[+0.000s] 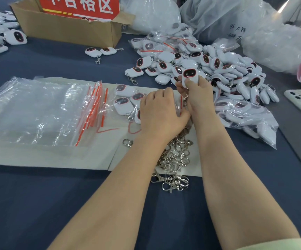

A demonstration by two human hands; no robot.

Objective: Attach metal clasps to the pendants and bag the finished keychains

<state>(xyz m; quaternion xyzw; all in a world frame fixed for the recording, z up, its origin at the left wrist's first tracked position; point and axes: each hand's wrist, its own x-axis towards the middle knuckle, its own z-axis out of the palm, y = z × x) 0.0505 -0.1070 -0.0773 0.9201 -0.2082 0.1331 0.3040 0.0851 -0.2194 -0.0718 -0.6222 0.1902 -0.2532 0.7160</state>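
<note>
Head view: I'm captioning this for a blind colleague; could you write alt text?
A person's right hand holds a white pendant, its clasp hanging, at the mouth of a small bag of keychains that the left hand grips. Loose metal clasps, empty bags and a heap of pendants lie around on the blue table.

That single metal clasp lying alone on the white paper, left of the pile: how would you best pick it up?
Probably pinch the lone clasp by its round loop, coming from above and the left. It lies flat on the white paper, apart from the clasp pile, and the left forearm crowds its right side.
</note>
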